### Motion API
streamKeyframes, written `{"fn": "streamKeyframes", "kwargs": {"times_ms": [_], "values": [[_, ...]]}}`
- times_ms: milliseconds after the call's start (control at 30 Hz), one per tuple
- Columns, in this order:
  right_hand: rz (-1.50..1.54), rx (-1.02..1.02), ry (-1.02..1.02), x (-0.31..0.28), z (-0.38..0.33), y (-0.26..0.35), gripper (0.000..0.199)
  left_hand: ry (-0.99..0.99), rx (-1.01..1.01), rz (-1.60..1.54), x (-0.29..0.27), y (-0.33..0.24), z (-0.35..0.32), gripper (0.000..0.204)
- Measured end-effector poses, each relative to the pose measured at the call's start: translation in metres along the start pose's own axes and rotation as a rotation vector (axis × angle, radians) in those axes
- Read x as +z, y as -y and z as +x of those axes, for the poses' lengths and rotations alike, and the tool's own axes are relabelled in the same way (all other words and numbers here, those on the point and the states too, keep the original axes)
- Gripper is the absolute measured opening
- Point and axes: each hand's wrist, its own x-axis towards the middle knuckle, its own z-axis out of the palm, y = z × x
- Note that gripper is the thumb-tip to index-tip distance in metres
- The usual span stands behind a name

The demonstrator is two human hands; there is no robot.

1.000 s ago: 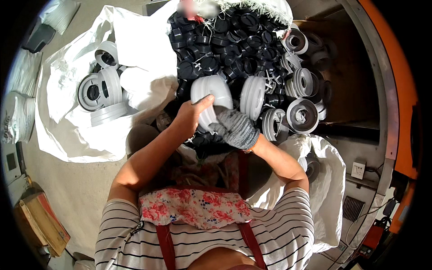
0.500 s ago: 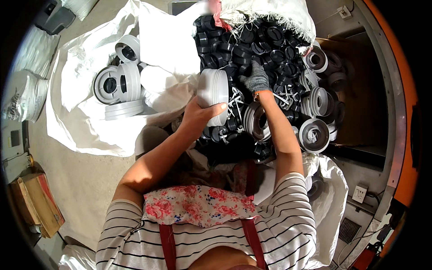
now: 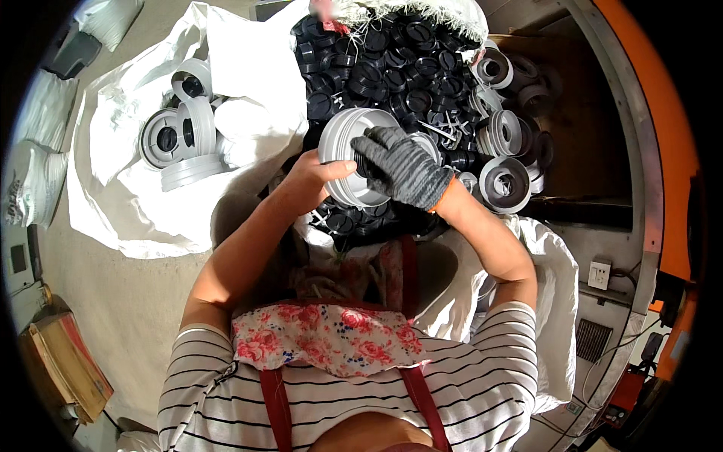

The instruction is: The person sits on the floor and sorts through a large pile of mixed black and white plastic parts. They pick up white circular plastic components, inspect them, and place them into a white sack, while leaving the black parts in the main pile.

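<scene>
A big white sack (image 3: 128, 203) lies open at upper left. A flat brown cardboard box (image 3: 64, 361) sits at lower left.

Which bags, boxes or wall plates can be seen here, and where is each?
White sack: left, spread open on floor, holding grey round parts.
White sack: right, by the person's arm, crumpled.
Cardboard box: lower left, brown, flat.
Wall socket plate: right, small white square.

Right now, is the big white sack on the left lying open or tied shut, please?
Open. The white sack is spread wide on the floor, its mouth folded back, with grey ribbed round parts lying exposed inside.
</scene>
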Motion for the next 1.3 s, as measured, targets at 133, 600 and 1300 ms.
{"fn": "streamKeyframes", "kwargs": {"times_ms": [133,600,1300], "values": [[-0.065,-0.096,-0.021,-0.003,-0.013,0.009,0.068,0.132,0.085,0.060,0.002,-0.005,-0.010,0.043],[1.110,0.864,-0.114,0.015,-0.024,0.021,0.068,-0.062,0.232,0.185,0.024,0.010,-0.024,0.037],[0.153,0.408,-0.406,0.028,-0.005,0.045,0.070,-0.141,0.140,0.041,-0.013,0.015,-0.013,0.034]]}}
